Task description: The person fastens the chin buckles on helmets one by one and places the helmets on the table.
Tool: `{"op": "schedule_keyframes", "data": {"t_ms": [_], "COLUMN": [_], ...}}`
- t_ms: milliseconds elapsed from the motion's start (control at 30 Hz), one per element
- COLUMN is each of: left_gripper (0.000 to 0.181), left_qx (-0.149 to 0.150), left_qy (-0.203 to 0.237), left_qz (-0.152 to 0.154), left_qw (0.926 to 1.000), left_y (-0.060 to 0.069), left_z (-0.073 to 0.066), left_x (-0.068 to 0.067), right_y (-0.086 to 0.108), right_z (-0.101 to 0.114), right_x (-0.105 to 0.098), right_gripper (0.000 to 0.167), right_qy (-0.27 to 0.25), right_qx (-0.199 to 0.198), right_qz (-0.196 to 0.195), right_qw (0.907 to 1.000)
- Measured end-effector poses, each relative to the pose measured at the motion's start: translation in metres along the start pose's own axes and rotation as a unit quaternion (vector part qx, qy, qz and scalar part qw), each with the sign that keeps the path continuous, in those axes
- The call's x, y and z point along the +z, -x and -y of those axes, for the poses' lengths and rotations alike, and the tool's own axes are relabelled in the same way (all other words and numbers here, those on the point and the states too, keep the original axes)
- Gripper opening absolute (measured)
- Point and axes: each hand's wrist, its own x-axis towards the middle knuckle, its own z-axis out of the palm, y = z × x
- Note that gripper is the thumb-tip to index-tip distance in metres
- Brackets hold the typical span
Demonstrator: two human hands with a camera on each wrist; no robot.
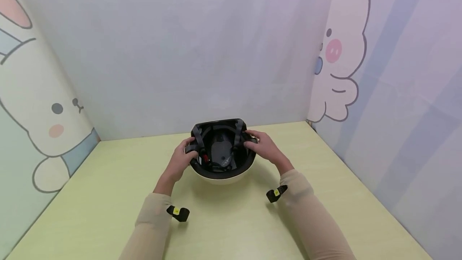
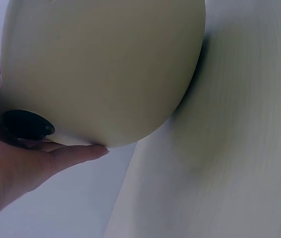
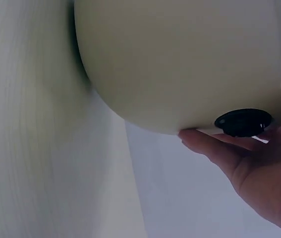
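Over tbl (image 1: 223, 228), L hand (image 1: 178, 163) & R hand (image 1: 267, 147) grip helmet (image 2: 105, 69), blk lining (image 1: 221, 151) visible only in head cam.

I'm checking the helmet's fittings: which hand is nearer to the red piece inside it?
Left. The left hand holds the helmet by its left side, close to the red piece; the right hand holds the opposite side, farther away across the helmet.
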Motion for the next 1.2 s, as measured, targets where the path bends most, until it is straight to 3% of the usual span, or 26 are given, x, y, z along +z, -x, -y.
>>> {"op": "schedule_keyframes", "data": {"t_ms": [133,267,433,600,867,1033,1200], "left_gripper": [0.064,0.062,0.062,0.057,0.045,0.038,0.041], "left_qx": [-0.011,-0.002,0.000,-0.003,0.044,0.076,0.071], "left_qy": [0.025,0.024,0.039,0.090,0.154,0.130,0.084], "left_qz": [-0.003,-0.008,0.015,0.045,0.072,0.070,0.072], "left_qw": [0.9996,0.9997,0.9991,0.9949,0.9845,0.9860,0.9913], "left_y": [-0.002,-0.004,-0.004,-0.003,0.000,0.002,0.003], "left_z": [0.003,0.000,-0.001,0.006,0.011,0.011,0.010], "left_x": [0.000,0.001,0.003,0.000,-0.005,-0.008,-0.011], "right_y": [-0.002,-0.003,-0.002,0.001,0.002,0.001,0.000], "right_z": [-0.002,-0.001,-0.002,0.000,-0.004,-0.006,-0.008], "right_x": [0.000,-0.002,-0.002,0.005,0.011,0.011,0.011], "right_gripper": [0.051,0.050,0.051,0.053,0.051,0.052,0.051], "right_qy": [-0.021,-0.036,-0.078,-0.122,-0.147,-0.153,-0.161], "right_qx": [0.007,0.011,0.035,0.061,0.094,0.099,0.104], "right_qz": [-0.013,-0.025,-0.026,-0.014,-0.005,-0.004,-0.010], "right_qw": [0.9997,0.9990,0.9960,0.9906,0.9847,0.9832,0.9814]}}
